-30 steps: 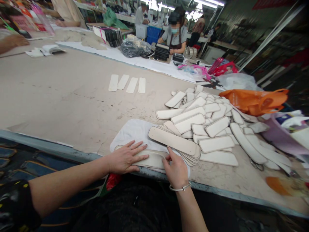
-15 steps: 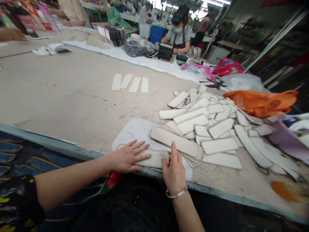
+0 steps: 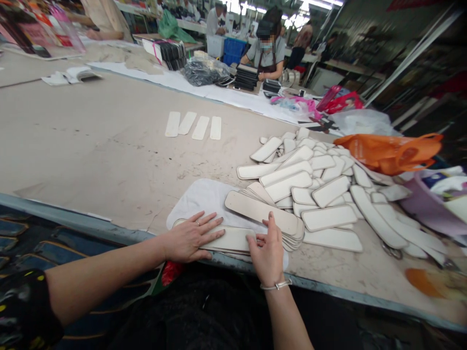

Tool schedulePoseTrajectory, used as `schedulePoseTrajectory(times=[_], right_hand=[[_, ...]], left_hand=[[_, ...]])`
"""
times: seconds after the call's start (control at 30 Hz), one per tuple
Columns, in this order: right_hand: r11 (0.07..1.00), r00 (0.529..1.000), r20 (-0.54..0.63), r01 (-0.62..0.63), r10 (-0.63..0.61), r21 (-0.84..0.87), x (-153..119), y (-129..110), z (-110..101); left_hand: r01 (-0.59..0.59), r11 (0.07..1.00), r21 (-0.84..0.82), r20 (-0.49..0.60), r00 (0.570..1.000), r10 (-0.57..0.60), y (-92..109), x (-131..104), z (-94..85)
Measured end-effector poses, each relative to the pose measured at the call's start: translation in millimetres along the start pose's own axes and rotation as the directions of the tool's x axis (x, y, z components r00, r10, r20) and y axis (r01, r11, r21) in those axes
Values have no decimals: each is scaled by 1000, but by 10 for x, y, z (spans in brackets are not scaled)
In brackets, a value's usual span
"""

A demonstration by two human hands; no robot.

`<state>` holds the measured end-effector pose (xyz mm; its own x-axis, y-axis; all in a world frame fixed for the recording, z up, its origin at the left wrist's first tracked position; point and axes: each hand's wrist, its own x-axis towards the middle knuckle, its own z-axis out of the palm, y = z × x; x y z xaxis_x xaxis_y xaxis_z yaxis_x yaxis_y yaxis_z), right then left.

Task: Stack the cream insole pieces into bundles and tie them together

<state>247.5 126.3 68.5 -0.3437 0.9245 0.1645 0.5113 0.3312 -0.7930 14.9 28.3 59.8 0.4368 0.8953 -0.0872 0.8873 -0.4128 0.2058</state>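
Note:
My left hand [image 3: 191, 237] lies with its fingers spread on a long pale strip [image 3: 233, 239] near the table's front edge. At the right end of that strip is my right hand [image 3: 267, 250], thumb on the strip, index finger raised and the other fingers curled. Whether it grips the strip's end is hard to make out. Beneath the strip are more layers and a white cloth [image 3: 199, 197]. Just beyond my right hand, a fanned stack of beige strips [image 3: 262, 213] rests partly on the cloth.
A heap of white padded pieces [image 3: 324, 194] covers the right side, beside an orange bag [image 3: 394, 153] and a purple basin [image 3: 423, 199]. Several small white pieces [image 3: 200, 127] lie mid-table. Across the table, a person [image 3: 268, 53] handles a dark stack [image 3: 247, 78].
My right hand has shifted slightly right along the strip, with its wrist turned. My left hand stays flat on the strip. The whole view has moved a little.

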Motion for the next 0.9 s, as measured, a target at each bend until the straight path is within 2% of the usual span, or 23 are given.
schedulePoseTrajectory(times=[0.37, 0.63, 0.73, 0.83, 0.9], right_hand=[[994, 998, 47, -45, 50, -104, 0, 149, 77], [987, 996, 70, -39, 50, -155, -5, 87, 72], [961, 998, 62, -13, 31, -275, 1, 80, 48], [893, 999, 18, -26, 38, -450, 15, 110, -14], [869, 1000, -15, -13, 7, -494, -1, 115, -52]], left_hand=[[-7, 1000, -4, 24, 1000, 7, -23, 1, 13], [-10, 1000, -3, 28, 1000, 10, -22, 9, 0], [-14, 1000, 2, 15, 1000, 14, -23, 9, 12], [-14, 1000, 10, 8, 1000, 14, -28, 7, 23], [-12, 1000, 18, 11, 1000, 12, -31, 5, 26]])
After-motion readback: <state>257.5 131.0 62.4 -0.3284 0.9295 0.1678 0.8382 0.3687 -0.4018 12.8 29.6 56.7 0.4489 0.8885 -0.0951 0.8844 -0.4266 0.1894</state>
